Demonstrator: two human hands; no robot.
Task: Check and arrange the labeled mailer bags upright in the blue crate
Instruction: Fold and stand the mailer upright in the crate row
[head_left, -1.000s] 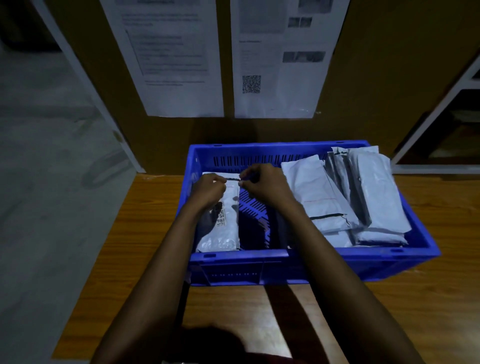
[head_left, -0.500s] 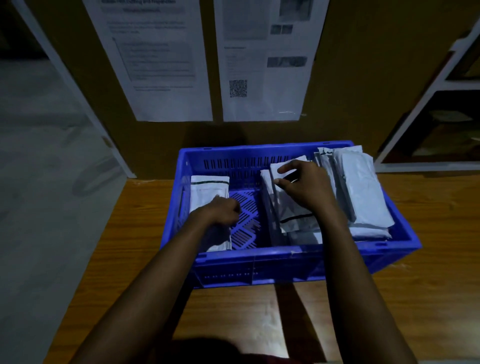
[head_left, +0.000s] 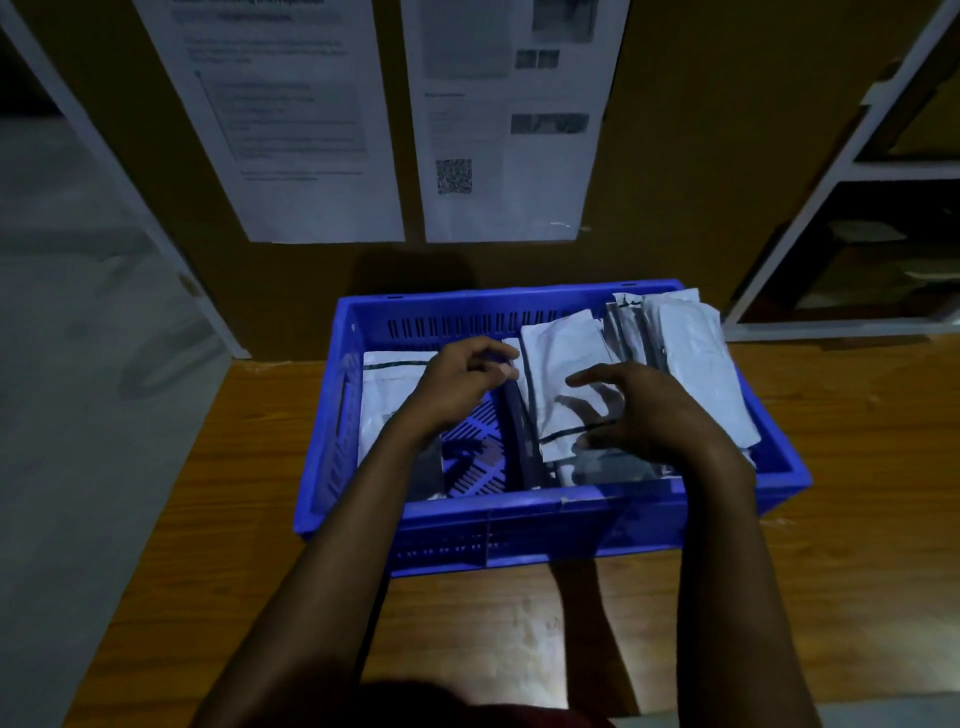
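The blue crate (head_left: 519, 514) stands on a wooden table. One white mailer bag (head_left: 387, 384) leans against its left wall. My left hand (head_left: 462, 382) pinches the top edge of a thin upright mailer bag (head_left: 511, 347) in the middle of the crate. My right hand (head_left: 644, 410) lies with spread fingers on a slanted white mailer bag (head_left: 558, 364) that has a dark stripe near its lower end. Several more mailer bags (head_left: 691, 358) stand packed against the right wall. Between the left bag and the middle bags, the grid of the crate floor shows.
Two printed paper sheets (head_left: 509, 130), one with a QR code, hang on the brown board behind the crate. A white shelf frame (head_left: 831, 208) is at the back right. The wooden table (head_left: 857, 467) extends right of and in front of the crate; grey floor lies to the left.
My left hand left the bag by the left wall and now pinches the top of the middle bag. My right hand slid from that bag's top down onto the slanted bag's face.
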